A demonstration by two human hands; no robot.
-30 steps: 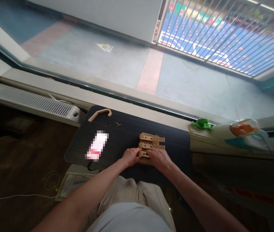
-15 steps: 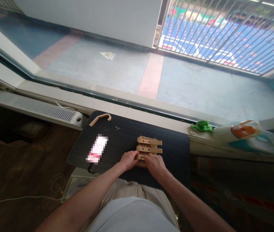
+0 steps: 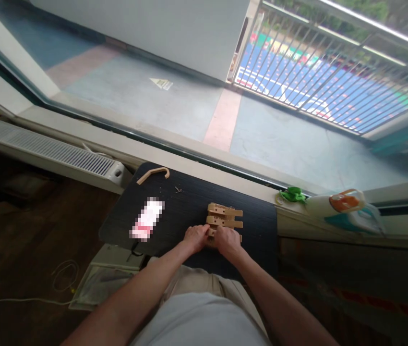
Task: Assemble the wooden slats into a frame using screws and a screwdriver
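A small wooden assembly (image 3: 230,222) of three light, parallel bars, with dark holes in the bars, lies on the black tabletop (image 3: 186,206). My left hand (image 3: 196,239) grips its near left corner, fingers closed at the end of the nearest bar. Over that same bar curls my right hand (image 3: 228,240), its knuckles up and fingertips hidden; the bar's right tip shows past it. What the right fingers may pinch cannot be made out beyond the assembly. The farther two bars are uncovered.
At the back left of the table lie a hooked wooden piece (image 3: 154,173) and some screw-like bits (image 3: 178,190). A blurred-out bright rectangle (image 3: 148,218) is nearer. Green cloth (image 3: 293,194) and a container with an orange part (image 3: 346,201) occupy the sill. A radiator (image 3: 45,149) runs left.
The head view has shifted slightly. My right hand has curled more tightly over the nearest bar, whose right tip now shows. My left hand keeps its place on the assembly.
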